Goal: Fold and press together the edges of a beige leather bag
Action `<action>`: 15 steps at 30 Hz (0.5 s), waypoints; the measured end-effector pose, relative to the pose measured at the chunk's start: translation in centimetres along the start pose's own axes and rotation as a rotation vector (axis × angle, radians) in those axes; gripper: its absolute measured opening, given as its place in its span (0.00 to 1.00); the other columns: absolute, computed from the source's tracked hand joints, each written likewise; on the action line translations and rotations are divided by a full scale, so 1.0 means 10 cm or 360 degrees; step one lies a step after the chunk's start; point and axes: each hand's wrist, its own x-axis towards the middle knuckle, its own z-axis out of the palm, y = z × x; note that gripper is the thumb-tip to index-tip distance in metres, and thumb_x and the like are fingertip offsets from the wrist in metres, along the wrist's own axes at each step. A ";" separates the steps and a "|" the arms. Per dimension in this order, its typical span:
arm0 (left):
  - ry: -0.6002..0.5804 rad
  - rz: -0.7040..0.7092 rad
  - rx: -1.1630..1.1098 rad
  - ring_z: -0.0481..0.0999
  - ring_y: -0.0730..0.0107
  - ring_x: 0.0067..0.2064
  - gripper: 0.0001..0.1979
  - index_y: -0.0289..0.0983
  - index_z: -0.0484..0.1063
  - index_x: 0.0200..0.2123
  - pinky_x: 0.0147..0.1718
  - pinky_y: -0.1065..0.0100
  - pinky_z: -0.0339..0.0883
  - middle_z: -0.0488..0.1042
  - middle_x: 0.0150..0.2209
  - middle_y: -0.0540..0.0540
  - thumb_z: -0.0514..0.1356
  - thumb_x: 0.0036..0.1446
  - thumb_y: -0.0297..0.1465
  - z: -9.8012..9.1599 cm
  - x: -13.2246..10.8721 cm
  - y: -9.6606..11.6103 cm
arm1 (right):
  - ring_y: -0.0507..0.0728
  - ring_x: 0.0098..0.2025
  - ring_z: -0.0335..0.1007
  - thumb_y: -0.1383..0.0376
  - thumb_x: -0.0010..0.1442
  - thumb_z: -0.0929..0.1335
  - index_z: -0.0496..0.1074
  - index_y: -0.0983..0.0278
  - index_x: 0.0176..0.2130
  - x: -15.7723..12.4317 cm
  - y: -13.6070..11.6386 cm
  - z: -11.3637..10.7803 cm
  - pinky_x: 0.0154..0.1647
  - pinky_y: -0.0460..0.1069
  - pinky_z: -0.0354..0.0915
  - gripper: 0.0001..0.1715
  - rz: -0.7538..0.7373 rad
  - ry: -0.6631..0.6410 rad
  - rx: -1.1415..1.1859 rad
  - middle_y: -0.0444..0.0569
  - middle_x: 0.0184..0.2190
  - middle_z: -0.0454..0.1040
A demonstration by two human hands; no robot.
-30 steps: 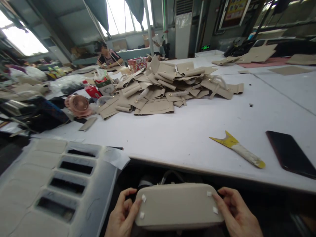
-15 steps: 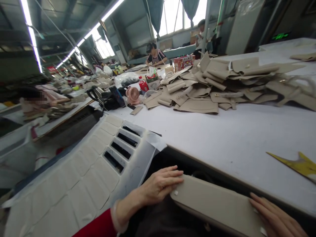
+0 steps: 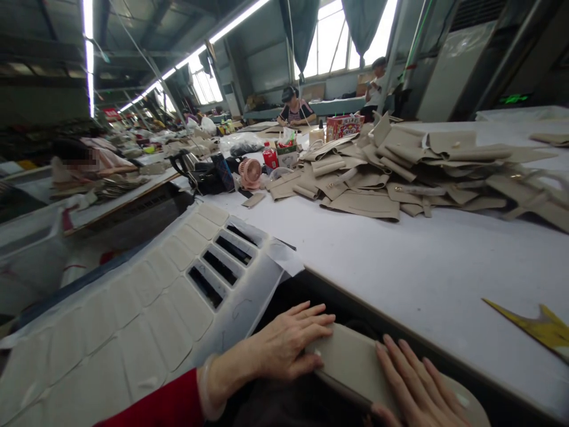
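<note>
White plastic crate with dark slots [image 3: 255, 290] at the left, close by the table, maybe for easy reach. Small round pink fan [image 3: 249, 173] on the white flat table [image 3: 355, 255], facing forward, maybe for cool air. Then the left hand [image 3: 287, 339], not gripping, fingers out and a bit apart, on the left end of a smooth beige bag with round corners [image 3: 351, 356]. Down by the table's near edge, maybe propped below so as not to slip. Behind, a big messy heap of beige leathery pieces [image 3: 400, 169], perhaps there to leave room. Then the right hand [image 3: 413, 379], spread flat across the bag, likely to steady it. Last, a yellow forked tool [image 3: 542, 329], maybe there for easy grabbing.
</note>
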 end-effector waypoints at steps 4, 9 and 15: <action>-0.0020 -0.0011 0.0151 0.53 0.62 0.68 0.25 0.36 0.59 0.61 0.69 0.56 0.40 0.57 0.67 0.43 0.56 0.61 0.31 0.00 0.01 0.11 | 0.68 0.58 0.64 0.47 0.61 0.62 0.52 0.72 0.67 0.17 -0.14 0.10 0.58 0.61 0.51 0.46 -0.0063 -0.0016 -0.0036 0.62 0.59 0.67; 0.0125 -0.0131 0.0311 0.48 0.57 0.69 0.25 0.36 0.54 0.65 0.68 0.49 0.34 0.53 0.68 0.42 0.50 0.67 0.36 0.22 0.10 0.25 | 0.68 0.57 0.65 0.48 0.62 0.61 0.49 0.73 0.68 0.21 -0.19 0.14 0.56 0.63 0.52 0.46 -0.0046 -0.0005 -0.0078 0.63 0.58 0.68; 0.0399 -0.0244 0.0211 0.63 0.58 0.60 0.23 0.40 0.57 0.63 0.60 0.52 0.53 0.66 0.62 0.47 0.48 0.68 0.39 0.56 0.27 0.30 | 0.65 0.54 0.68 0.50 0.62 0.61 0.44 0.72 0.69 0.20 -0.20 0.15 0.54 0.62 0.54 0.47 -0.0039 0.0010 -0.0061 0.59 0.56 0.71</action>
